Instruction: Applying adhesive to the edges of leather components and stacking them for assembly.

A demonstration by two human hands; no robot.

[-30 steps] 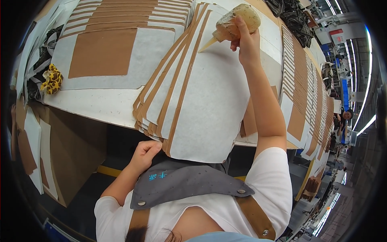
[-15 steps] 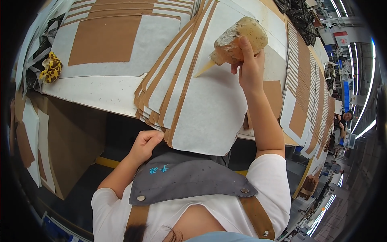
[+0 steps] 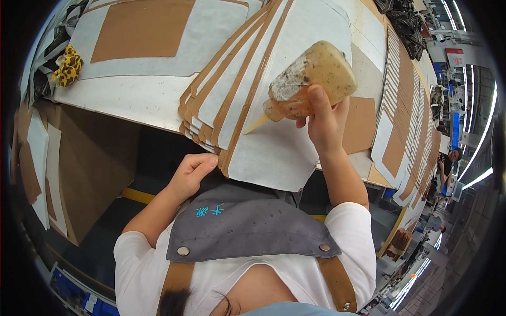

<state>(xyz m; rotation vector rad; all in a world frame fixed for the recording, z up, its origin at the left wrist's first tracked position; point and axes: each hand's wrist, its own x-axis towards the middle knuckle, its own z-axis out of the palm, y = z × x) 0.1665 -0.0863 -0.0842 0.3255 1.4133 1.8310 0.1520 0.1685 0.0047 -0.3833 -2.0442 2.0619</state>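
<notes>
My right hand (image 3: 328,126) is wrapped around a squeeze bottle of yellowish glue (image 3: 329,66), tilted with its pointed nozzle down and to the left. The nozzle tip is at the white face of the top panel (image 3: 279,158), near its brown left edge; whether it touches I cannot tell. That panel tops a fanned stack of white-faced brown boards (image 3: 213,102) overhanging the table's front edge. At the stack's near left corner, my left hand (image 3: 195,171) is closed, thumb and fingers pinching the boards' corner.
White panels with brown rectangles (image 3: 142,29) lie at the far left of the white table (image 3: 121,108). More overlapping panels (image 3: 392,150) run along the right. A yellow-and-black spotted bundle (image 3: 67,66) hangs at the left edge. Another person (image 3: 450,158) is far right.
My right hand has brought the glue bottle toward me, its nozzle travelling down along the panel's left edge. My left hand stays at the corner. The view has shifted slightly.
</notes>
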